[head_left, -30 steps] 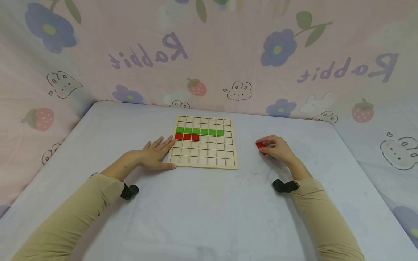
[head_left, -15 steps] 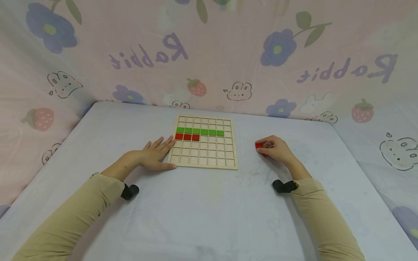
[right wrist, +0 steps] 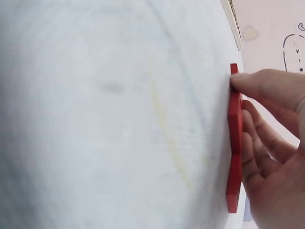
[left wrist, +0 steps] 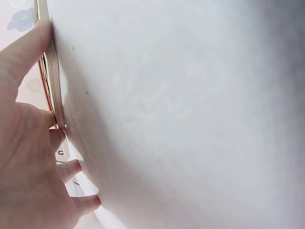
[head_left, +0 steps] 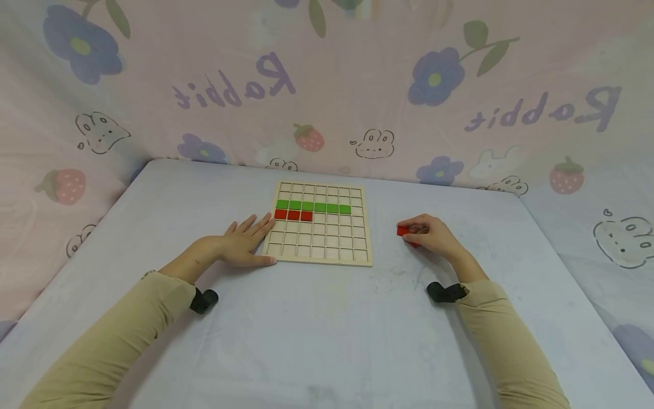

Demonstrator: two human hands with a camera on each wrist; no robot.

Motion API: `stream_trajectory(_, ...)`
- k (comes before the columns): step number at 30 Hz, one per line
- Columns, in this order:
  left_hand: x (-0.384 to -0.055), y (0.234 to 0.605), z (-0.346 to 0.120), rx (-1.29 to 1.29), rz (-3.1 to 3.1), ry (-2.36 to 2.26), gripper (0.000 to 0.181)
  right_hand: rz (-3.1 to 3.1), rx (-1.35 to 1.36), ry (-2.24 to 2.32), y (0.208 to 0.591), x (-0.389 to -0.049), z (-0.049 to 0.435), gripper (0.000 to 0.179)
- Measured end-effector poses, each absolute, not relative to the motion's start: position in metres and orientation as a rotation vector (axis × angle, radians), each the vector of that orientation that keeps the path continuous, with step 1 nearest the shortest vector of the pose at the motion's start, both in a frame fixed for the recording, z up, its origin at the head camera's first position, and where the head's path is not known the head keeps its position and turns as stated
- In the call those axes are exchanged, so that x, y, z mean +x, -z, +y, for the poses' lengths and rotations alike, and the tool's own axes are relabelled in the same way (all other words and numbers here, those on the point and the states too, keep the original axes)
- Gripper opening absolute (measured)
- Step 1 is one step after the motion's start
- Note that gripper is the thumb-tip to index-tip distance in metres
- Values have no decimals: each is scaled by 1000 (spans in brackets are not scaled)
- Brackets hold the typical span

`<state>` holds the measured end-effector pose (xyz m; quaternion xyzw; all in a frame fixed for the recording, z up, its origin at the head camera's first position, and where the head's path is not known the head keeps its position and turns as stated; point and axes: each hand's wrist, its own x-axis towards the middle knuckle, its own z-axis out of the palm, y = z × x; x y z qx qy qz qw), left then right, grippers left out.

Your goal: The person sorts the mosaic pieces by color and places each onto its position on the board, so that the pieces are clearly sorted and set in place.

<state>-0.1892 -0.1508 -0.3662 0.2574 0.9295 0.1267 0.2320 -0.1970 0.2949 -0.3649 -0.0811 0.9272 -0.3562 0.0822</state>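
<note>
My left hand [head_left: 242, 247] lies with fingers spread at the left side of a pale wooden grid board [head_left: 318, 257]. In the left wrist view its thumb and fingertips are right at the board's edge [left wrist: 56, 90]. On the board, a row of green tiles [head_left: 307, 206] fills most of one line, and three red tiles [head_left: 293, 215] sit in the line below. Right of the board, my right hand [head_left: 433, 234] pinches a red tile [head_left: 402, 230] between thumb and curled fingers. More red tiles [right wrist: 234, 181] line up beside it, partly hidden by the hand in the head view.
The white-covered table [head_left: 317, 329] spreads around the board. A patterned cloth wall [head_left: 327, 85] with flowers and rabbits rises behind and at both sides. Black wrist cameras sit at both sleeves, the left camera [head_left: 204, 301] and the right camera [head_left: 445, 292], low over the table.
The pinched red tile has shifted slightly left and turned, and more of it shows past the right fingertips. My left hand and the board have stayed still.
</note>
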Motion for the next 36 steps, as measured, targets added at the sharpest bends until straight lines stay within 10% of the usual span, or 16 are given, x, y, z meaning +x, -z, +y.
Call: stream_trajectory(36, -185, 356, -147, 710, 2547, -318, 95, 2826, -309, 1207, 360, -205, 278, 33)
